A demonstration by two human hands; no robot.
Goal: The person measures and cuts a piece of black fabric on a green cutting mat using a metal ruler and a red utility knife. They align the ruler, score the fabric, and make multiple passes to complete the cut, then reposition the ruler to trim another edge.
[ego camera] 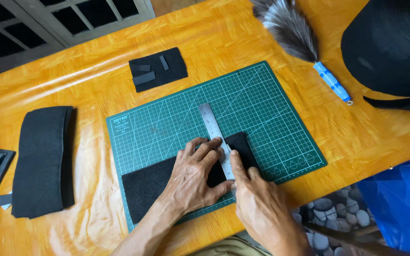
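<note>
At lower centre of the frame, the left hand [193, 178] presses flat, fingers spread, on the steel ruler [216, 138] across the black felt strip [176, 178] on the green cutting mat [176, 118]; the right hand [257, 201] pinches something too small to identify against the ruler's edge. Firm downward pressure should stop slipping.

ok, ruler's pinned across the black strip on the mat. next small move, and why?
Probably draw the right hand back along the steel ruler edge. The left hand presses the ruler flat across the black fabric strip on the green cutting mat; the right fingertips sit at its edge. Any blade is hidden.
</note>
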